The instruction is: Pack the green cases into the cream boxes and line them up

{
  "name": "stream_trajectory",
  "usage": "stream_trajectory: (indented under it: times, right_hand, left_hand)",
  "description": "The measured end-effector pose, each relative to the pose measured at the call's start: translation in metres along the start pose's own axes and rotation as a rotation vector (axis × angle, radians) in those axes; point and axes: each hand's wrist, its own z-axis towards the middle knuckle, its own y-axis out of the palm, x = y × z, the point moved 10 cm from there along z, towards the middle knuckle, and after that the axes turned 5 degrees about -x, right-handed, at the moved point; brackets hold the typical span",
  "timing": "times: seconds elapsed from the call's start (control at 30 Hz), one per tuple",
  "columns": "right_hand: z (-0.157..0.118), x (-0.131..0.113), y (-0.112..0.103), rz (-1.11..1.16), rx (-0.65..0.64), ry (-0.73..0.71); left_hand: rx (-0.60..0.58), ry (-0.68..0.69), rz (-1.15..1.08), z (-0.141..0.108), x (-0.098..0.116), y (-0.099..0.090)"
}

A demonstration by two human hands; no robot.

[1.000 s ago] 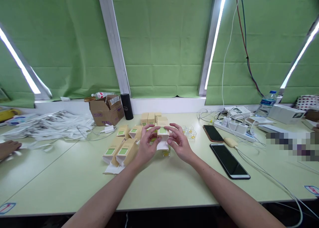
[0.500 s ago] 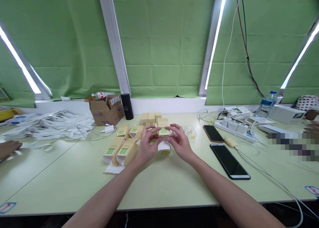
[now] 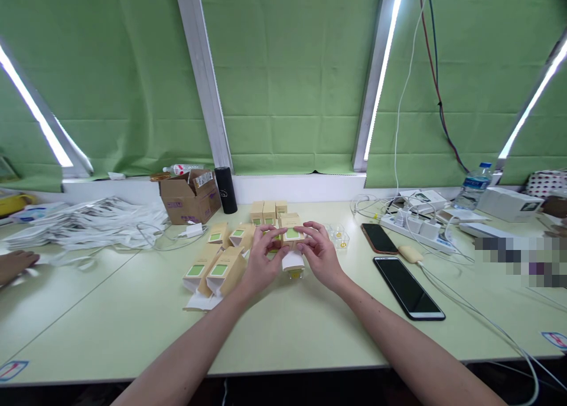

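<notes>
Between my two hands is a small tan cardboard box (image 3: 291,236) with a green label, its white flap (image 3: 293,260) hanging on the side toward me. My left hand (image 3: 266,255) grips the box's left side with thumb and fingers. On the opposite side, my right hand (image 3: 322,253) does the same. A small clear container (image 3: 296,274) with something yellow in it shows just below the flap, partly covered; I cannot tell if it is inside the box. Several similar boxes (image 3: 228,267) lie at the left with flaps open. More clear containers (image 3: 339,240) stand beyond my right hand.
Several tan boxes (image 3: 269,210) stand behind my hands. At the right are two phones (image 3: 410,288), a power strip (image 3: 416,229) and cables. A brown carton (image 3: 188,202), a black cylinder (image 3: 226,190) and piled white strips (image 3: 97,220) are at the left, near another person's hand (image 3: 18,264).
The held box and its flap have shifted very slightly to the right, and the flap now covers a bit more of the clear container. Both hands keep their grip.
</notes>
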Motion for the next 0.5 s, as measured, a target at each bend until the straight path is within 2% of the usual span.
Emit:
stream_trajectory:
  times: [0.2, 0.4, 0.5]
  right_hand:
    - [0.000, -0.002, 0.000, 0.010, 0.000, 0.006]
    - [0.001, -0.001, -0.003, 0.034, 0.012, 0.004]
    - [0.002, 0.000, -0.005, 0.054, 0.024, 0.004]
  left_hand:
    - [-0.029, -0.006, -0.018, -0.001, 0.001, 0.001]
    - [-0.154, 0.060, -0.086, -0.002, 0.013, 0.008]
    - [-0.211, 0.055, -0.086, -0.003, 0.012, 0.014]
